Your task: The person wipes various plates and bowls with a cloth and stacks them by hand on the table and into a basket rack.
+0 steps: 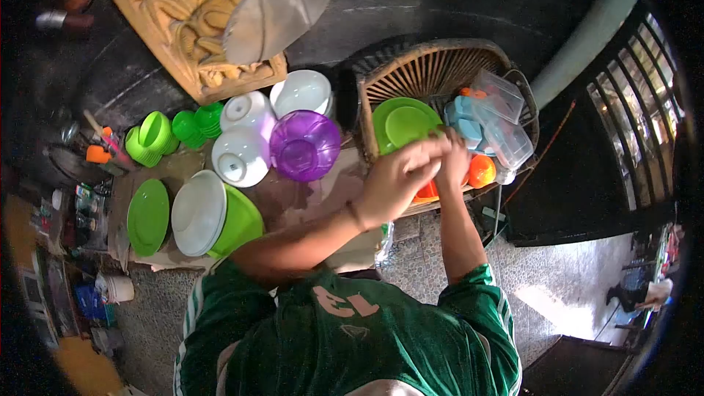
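Observation:
My left hand [400,180], with a dark band at its wrist, reaches across to the front of the wicker basket [433,51]. Its fingers are stretched out, slightly blurred, and nothing shows in them. Close against its fingertips is my right hand [455,165], over the basket's front part; its fingers are blurred and partly hidden. Behind the hands, green plates [407,125] lie in the basket. Light blue containers [466,121], clear plastic boxes [502,99] and an orange cup [481,171] fill its right side.
Left of the basket are a purple bowl [305,145], white bowls [240,156], small green bowls [152,139], a green plate [148,217] and a white plate [199,213]. A carved wooden panel [192,22] and a round metal strainer [279,16] are behind. Barred metalwork [634,114] stands at right.

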`<action>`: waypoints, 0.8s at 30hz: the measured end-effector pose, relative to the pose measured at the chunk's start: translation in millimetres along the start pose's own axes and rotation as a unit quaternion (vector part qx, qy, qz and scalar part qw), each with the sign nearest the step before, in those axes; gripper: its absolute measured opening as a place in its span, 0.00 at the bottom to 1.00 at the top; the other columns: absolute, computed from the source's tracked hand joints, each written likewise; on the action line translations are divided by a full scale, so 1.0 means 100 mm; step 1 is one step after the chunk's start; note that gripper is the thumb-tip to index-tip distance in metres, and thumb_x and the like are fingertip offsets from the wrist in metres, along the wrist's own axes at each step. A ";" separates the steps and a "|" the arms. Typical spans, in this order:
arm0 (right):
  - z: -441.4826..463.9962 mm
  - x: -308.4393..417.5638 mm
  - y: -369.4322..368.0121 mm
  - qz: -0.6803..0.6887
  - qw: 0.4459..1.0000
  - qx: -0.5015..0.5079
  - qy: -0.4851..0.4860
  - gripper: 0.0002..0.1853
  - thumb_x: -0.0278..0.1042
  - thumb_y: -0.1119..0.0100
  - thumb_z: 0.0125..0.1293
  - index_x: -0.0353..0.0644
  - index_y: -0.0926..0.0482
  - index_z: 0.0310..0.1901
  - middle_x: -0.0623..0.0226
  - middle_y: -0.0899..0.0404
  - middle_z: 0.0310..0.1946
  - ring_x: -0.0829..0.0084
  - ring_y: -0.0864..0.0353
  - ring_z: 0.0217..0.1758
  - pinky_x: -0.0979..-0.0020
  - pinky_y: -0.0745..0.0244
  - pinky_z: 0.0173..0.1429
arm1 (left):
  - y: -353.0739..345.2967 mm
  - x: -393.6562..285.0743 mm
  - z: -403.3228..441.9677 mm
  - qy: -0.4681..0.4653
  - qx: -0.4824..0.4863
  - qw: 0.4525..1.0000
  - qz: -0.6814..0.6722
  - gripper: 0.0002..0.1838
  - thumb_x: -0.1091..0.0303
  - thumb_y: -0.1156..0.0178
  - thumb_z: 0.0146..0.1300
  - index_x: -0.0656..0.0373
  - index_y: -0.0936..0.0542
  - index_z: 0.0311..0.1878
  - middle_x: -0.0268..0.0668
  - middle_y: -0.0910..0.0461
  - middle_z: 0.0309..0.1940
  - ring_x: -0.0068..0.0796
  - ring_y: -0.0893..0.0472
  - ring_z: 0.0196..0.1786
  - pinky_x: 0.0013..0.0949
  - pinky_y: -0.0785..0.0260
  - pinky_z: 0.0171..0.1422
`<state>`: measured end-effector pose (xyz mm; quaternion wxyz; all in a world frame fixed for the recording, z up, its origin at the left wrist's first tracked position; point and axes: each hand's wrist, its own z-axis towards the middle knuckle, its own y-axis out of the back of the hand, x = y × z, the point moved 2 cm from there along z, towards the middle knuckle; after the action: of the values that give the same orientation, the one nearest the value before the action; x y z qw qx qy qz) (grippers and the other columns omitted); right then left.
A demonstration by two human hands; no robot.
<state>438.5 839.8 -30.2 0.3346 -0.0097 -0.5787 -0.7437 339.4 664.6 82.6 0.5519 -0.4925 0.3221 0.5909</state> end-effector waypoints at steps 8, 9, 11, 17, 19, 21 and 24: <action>-1.08 1.41 0.76 0.234 0.911 -0.218 0.260 0.02 0.26 0.36 0.73 0.38 0.16 0.42 0.63 0.16 0.37 0.59 0.23 0.45 0.58 0.29 0.57 | 1.73 -1.16 -2.24 -0.122 -0.215 0.946 0.209 0.11 0.79 0.46 0.77 0.68 0.14 0.52 0.45 0.09 0.50 0.35 0.10 0.54 0.40 0.21 0.66; -1.24 1.65 0.77 0.249 0.898 -0.208 0.296 0.01 0.24 0.36 0.71 0.38 0.17 0.41 0.63 0.16 0.36 0.58 0.23 0.45 0.58 0.30 0.58 | 1.97 -1.26 -2.57 -0.081 -0.324 0.909 0.249 0.10 0.78 0.44 0.77 0.67 0.14 0.52 0.44 0.09 0.49 0.34 0.10 0.53 0.40 0.21 0.66; -1.56 2.11 0.67 0.302 0.880 -0.149 0.334 0.06 0.21 0.38 0.64 0.36 0.17 0.42 0.58 0.15 0.39 0.56 0.19 0.44 0.58 0.28 0.56 | 2.62 -1.30 -3.15 -0.012 -0.404 0.832 0.381 0.09 0.72 0.36 0.74 0.61 0.13 0.53 0.44 0.09 0.50 0.39 0.11 0.56 0.46 0.23 0.70; -2.32 3.51 0.30 0.373 0.807 0.011 0.459 0.05 0.21 0.33 0.64 0.37 0.15 0.41 0.59 0.13 0.40 0.57 0.17 0.45 0.57 0.23 0.53 | 3.68 -1.48 -4.49 0.110 -0.270 0.648 0.704 0.30 0.65 0.27 0.65 0.50 0.20 0.71 0.39 0.20 0.71 0.43 0.29 0.80 0.62 0.54 0.89; -2.56 3.89 0.10 0.409 0.787 0.075 0.456 0.05 0.24 0.29 0.64 0.39 0.14 0.41 0.60 0.12 0.42 0.57 0.17 0.47 0.57 0.21 0.54 | 3.99 -1.33 -4.81 0.158 -0.254 0.646 0.702 0.34 0.64 0.27 0.65 0.46 0.23 0.75 0.34 0.26 0.78 0.39 0.34 0.84 0.63 0.64 0.91; -2.72 4.23 0.04 0.404 0.775 0.089 0.478 0.05 0.24 0.28 0.64 0.38 0.14 0.41 0.60 0.11 0.43 0.55 0.16 0.48 0.56 0.21 0.57 | 4.13 -1.28 -4.97 0.191 -0.207 0.647 0.709 0.33 0.64 0.27 0.65 0.42 0.22 0.74 0.29 0.25 0.78 0.38 0.33 0.83 0.64 0.64 0.91; -2.93 4.62 -0.08 0.431 0.755 0.141 0.474 0.04 0.23 0.30 0.65 0.38 0.15 0.41 0.59 0.12 0.43 0.54 0.17 0.49 0.56 0.20 0.57 | 4.20 -1.31 -5.09 0.184 -0.157 0.623 0.744 0.32 0.64 0.28 0.67 0.38 0.22 0.75 0.24 0.24 0.78 0.35 0.32 0.83 0.65 0.63 0.91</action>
<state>185.2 361.9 51.8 0.8484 0.1429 -0.3796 -0.3401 35.0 73.2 -20.1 -0.2324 -0.2626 0.5756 0.7388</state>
